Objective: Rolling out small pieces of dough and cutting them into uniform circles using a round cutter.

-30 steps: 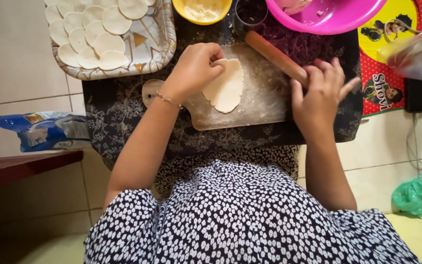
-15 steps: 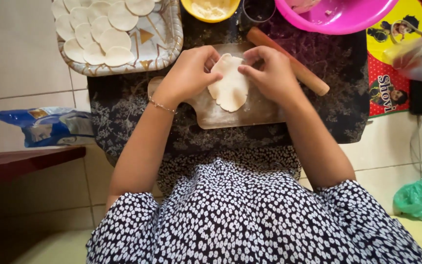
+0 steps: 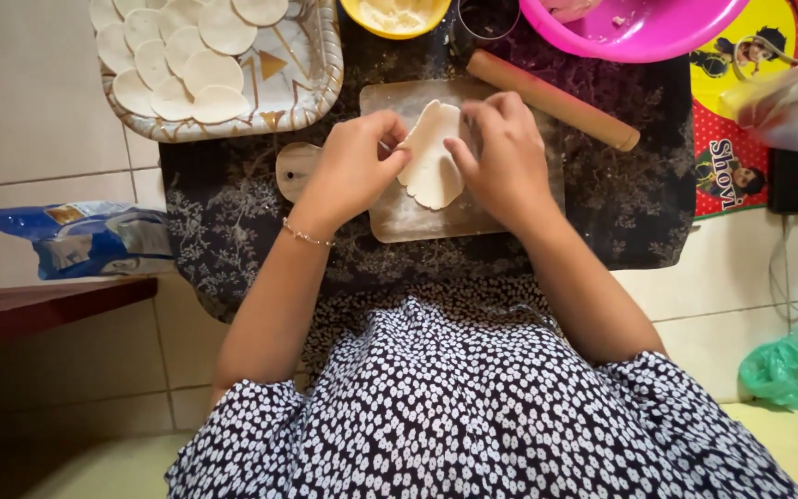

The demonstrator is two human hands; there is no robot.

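Two hands on one dough piece, nothing else in contact. Far left: blue bag (image 3: 80,238) on the tiled floor, then tray (image 3: 311,88) holding flat dough discs (image 3: 198,57), overlapped. Left hand (image 3: 348,171) has fingertips pressed together on the dough's left edge, pinching it. Dough (image 3: 431,162) sits on the wooden board (image 3: 408,217), mid-frame, folded into a half-moon with a wavy crimped rim. Right hand (image 3: 501,152) pinches the right edge, fingers curled over it. Rolling pin (image 3: 551,100) lies just beyond, untouched; pink bowl (image 3: 639,32) further right. Handling call: dough looks light, soft, thin, likely tears or stretches if pulled. Hold at the sealed rim with fingertips, support underneath, don't squeeze the middle
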